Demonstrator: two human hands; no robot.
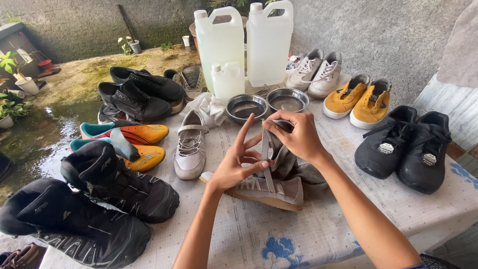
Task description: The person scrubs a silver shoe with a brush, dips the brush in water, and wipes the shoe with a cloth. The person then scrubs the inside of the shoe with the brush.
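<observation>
Grey shoe (271, 189) with tan sole, mustard-yellow sneakers (357, 101), black boots (89, 209), white dotted tablecloth (279, 234)

Grey low sneaker (269, 190), tan sole, on its side on table; grey strap (267, 149) pulled upward.

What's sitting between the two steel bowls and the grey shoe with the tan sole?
In the head view, both hands: the left hand and right hand, pinching the grey shoe's strap below the steel bowls.

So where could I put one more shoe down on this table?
The table's near edge is bare, between the big black boots and the black sneakers. A smaller bare strip lies right of the hands, before the yellow shoes. The left side and the back, by the jugs and bowls, are crowded.
</observation>
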